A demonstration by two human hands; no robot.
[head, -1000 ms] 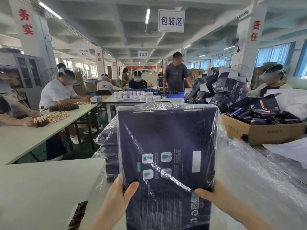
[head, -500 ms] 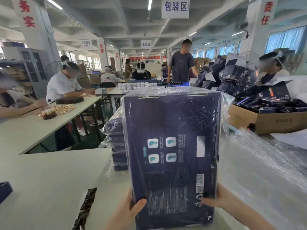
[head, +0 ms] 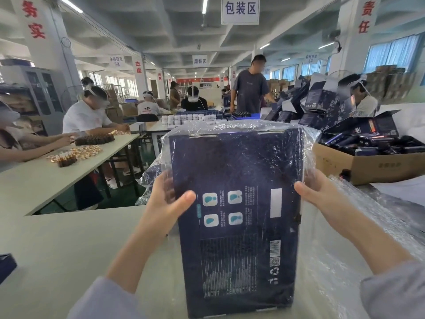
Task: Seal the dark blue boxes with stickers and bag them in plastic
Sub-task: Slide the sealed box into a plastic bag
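A large dark blue box (head: 236, 217) stands upright on the white table (head: 57, 245) in front of me, its printed back face toward me, wrapped in a clear plastic bag (head: 232, 126) that bunches at its top. My left hand (head: 165, 203) grips the box's left edge, thumb across the face. On the right edge, my right hand (head: 315, 192) grips it the same way through the plastic. Behind the box lies a stack of bagged dark blue boxes (head: 151, 173).
A cardboard carton (head: 368, 166) full of dark boxes sits at the right, with more open boxes piled behind. Loose clear plastic (head: 358, 226) covers the table on the right. A dark object (head: 7, 267) pokes in at the left edge. People work at the other tables.
Both hands slid up from the box's lower corners to its middle sides. The view tipped down, so the box's bottom edge on the table now shows.
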